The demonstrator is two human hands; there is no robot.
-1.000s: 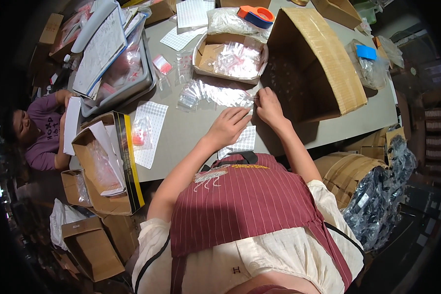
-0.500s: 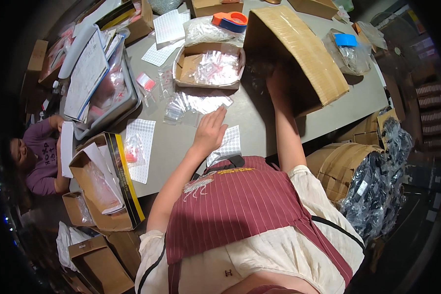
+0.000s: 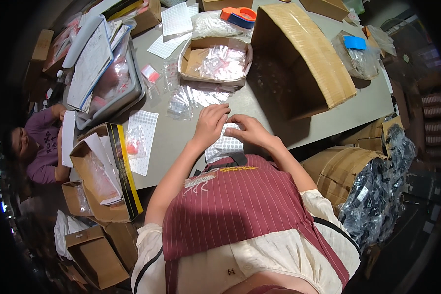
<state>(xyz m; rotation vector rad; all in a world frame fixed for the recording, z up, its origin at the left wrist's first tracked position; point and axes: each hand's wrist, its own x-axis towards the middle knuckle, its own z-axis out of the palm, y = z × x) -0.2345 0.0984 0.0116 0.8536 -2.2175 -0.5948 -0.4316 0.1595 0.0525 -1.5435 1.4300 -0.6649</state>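
My left hand [image 3: 211, 124] is over the near edge of the table with its fingers pressed together and curled at the tips. What they hold, if anything, is hidden. Facing it, my right hand [image 3: 252, 131] has its thumb and forefinger apart, with nothing visible between them. Below both hands a white sheet of round grey stickers [image 3: 224, 147] lies against my apron, partly covered. Just beyond my left fingers a fanned row of small clear zip bags [image 3: 181, 104] rests on the table. Behind it stands a low carton [image 3: 191, 74] of filled small bags.
A large cardboard box [image 3: 330, 63] lies on its side at right, its opening toward me. A tape dispenser [image 3: 240, 17] sits on a bag at the back. At left are a grey bin [image 3: 138, 81], a black-and-yellow-edged carton [image 3: 125, 171] and a seated person [image 3: 44, 142].
My right hand has come out of the large box and moved left, beside my left hand. The left fingers, stretched out before, are now curled.
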